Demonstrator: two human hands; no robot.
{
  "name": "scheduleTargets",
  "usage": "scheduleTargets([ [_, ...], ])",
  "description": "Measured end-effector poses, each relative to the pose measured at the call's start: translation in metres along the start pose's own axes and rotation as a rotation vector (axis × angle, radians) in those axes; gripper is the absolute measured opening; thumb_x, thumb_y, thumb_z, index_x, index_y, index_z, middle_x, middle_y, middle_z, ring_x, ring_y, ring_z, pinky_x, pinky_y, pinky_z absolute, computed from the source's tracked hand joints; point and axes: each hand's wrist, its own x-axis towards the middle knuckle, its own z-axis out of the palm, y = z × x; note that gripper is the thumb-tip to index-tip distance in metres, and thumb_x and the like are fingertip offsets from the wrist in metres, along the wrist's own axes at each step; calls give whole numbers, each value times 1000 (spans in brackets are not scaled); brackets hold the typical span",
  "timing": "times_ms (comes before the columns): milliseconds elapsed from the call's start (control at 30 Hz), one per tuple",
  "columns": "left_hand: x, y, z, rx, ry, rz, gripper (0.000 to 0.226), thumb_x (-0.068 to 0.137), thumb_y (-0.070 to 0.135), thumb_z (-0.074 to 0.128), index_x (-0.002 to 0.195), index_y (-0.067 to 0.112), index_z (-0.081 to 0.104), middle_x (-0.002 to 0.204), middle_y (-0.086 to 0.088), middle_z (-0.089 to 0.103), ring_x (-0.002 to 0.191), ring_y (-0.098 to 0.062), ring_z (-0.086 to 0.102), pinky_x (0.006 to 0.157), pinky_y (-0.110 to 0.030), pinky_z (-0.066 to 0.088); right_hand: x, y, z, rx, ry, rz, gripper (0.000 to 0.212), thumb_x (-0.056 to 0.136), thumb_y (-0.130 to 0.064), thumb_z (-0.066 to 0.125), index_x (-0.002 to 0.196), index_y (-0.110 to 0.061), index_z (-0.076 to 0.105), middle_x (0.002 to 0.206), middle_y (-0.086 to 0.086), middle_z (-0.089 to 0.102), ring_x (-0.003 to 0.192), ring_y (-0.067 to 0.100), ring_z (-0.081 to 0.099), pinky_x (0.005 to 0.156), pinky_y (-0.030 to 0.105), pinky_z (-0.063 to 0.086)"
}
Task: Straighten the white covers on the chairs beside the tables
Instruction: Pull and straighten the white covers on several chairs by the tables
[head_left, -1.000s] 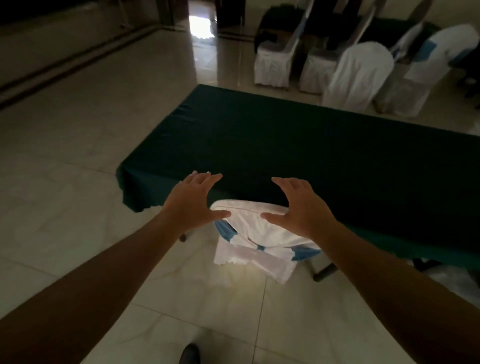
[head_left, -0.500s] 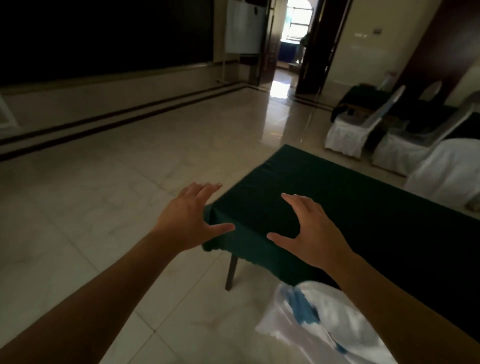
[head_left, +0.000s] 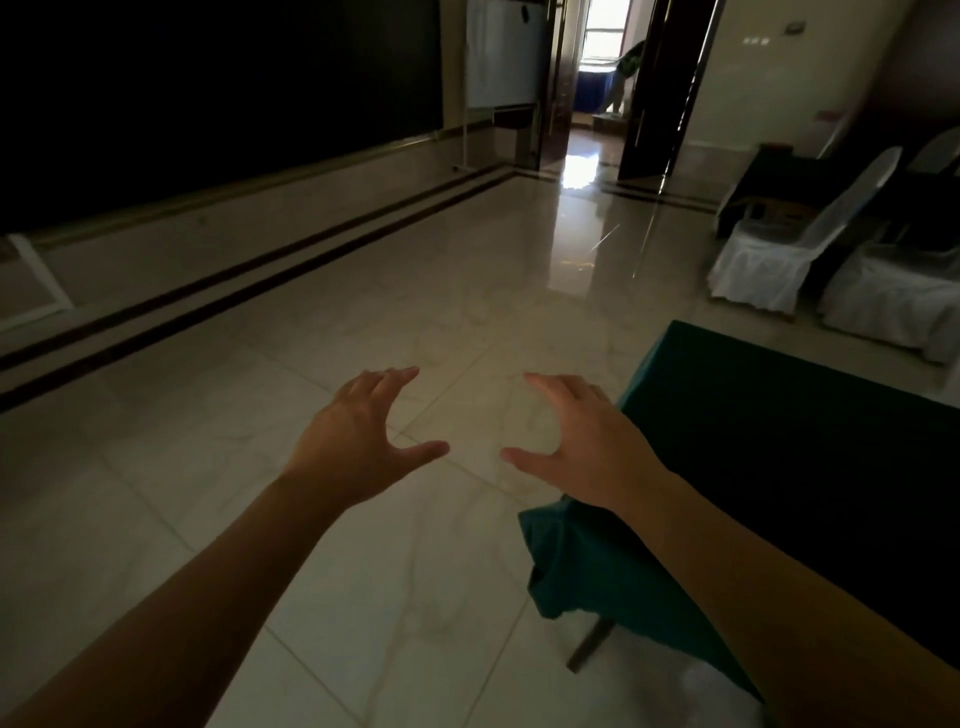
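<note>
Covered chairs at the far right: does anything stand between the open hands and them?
Yes. The green-clothed table lies between the right hand and the covered chairs. The left hand hovers over bare floor, further left. Both hands are empty, touching nothing.

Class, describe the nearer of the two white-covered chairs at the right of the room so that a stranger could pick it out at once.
Start at the bright open doorway at the far end and look right along the wall to the pair of covered chairs. The nearer chair stands closest to the doorway, left of the other covered chair. Its tall slanted back shows in full, while its neighbour runs off the picture's edge.
</note>
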Motion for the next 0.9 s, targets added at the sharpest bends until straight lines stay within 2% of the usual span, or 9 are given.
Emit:
scheduleTargets([
  [233, 149, -85, 48, 16, -21, -14, 95, 62, 85, 56, 141, 47, 21, 148, 6, 39, 132, -19, 40, 101, -42, 37, 165, 38, 75, -4, -30, 11, 88, 72, -80, 53, 143, -34, 29, 142, -6, 41, 126, 16, 39, 92, 41, 49],
  [500, 363, -145, 104, 15, -97, -29, 93, 64, 82, 59, 141, 45, 22, 149, 6, 38, 132, -18, 38, 103, -43, 36, 362, 118, 135, 3, -64, 82, 90, 70, -80, 54, 143, -35, 27, 144, -5, 40, 127, 18, 38, 91, 40, 49],
  [800, 615, -150, 214, -83, -127, 204, 94, 61, 90, 49, 140, 43, 28, 141, 9, 44, 125, -15, 45, 96, -38, 41, 527, 259, 163, -53, -35, 294, 91, 68, -81, 55, 143, -37, 27, 143, -3, 42, 125, 20, 42, 91, 43, 49],
  [900, 714, -142, 265, -130, -151, 300, 94, 62, 88, 52, 141, 42, 28, 141, 8, 45, 124, -15, 45, 94, -37, 43, 584, 316, 174, -86, -22, 408, 91, 67, -81, 57, 142, -40, 27, 144, -4, 41, 124, 19, 42, 91, 43, 49],
])
